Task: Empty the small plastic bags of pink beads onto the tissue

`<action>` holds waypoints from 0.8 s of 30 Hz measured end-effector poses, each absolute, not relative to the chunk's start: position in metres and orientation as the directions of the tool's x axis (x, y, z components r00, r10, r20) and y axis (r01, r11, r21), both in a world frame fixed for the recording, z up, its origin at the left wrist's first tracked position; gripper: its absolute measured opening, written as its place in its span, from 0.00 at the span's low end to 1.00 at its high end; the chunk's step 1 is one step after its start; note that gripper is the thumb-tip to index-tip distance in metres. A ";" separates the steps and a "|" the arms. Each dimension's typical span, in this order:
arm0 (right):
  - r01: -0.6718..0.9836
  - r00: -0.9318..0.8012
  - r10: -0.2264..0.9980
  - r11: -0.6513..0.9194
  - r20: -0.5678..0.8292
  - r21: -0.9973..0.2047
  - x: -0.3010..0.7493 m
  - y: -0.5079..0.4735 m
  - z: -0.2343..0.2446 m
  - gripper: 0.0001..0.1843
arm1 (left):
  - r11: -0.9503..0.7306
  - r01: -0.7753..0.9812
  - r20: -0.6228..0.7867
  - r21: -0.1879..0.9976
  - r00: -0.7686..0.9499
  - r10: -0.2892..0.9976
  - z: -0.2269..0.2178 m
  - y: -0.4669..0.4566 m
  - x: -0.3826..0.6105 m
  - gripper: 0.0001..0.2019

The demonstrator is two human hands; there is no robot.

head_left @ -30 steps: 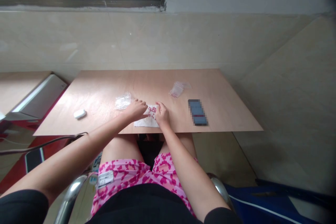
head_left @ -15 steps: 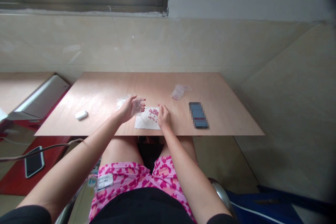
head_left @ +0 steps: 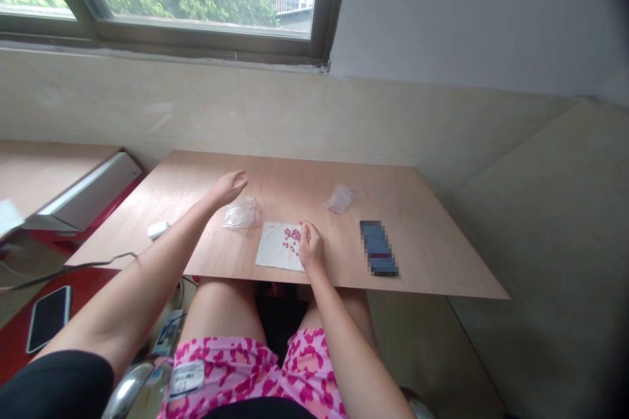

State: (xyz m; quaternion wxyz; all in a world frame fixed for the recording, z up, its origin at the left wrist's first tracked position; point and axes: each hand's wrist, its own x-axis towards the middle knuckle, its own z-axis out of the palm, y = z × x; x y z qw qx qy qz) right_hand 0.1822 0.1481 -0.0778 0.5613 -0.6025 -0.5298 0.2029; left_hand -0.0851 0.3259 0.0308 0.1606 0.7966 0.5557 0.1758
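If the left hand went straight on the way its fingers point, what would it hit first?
Probably nothing nearby: the left hand is open over bare table, fingers aimed toward the far edge. The bag lies nearer the person, off that line. Next comes the wall, though depth is unclear.

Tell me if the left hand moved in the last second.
Yes. The left hand went from the white sheet to beyond the clear bag, toward the wall.

no readable text, shorts tag (head_left: 185, 380) blurred
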 end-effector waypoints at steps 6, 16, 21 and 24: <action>0.380 0.370 0.869 0.182 0.329 -0.907 0.181 0.148 -0.080 0.23 | -0.423 0.813 0.030 0.401 0.449 0.893 -0.022 0.313 -0.083 0.29; 0.377 0.475 0.853 0.025 0.216 -0.926 0.254 0.199 -0.069 0.18 | -0.518 0.764 0.178 0.384 0.489 0.854 -0.027 0.288 -0.092 0.30; 0.507 0.542 0.800 -0.066 0.258 -0.859 0.324 0.245 -0.046 0.25 | -0.548 0.704 0.233 0.452 0.500 0.834 -0.022 0.271 -0.087 0.27; 0.542 0.513 0.822 -0.089 0.246 -0.835 0.342 0.257 -0.043 0.27 | -0.546 0.684 0.244 0.484 0.494 0.835 -0.023 0.265 -0.083 0.25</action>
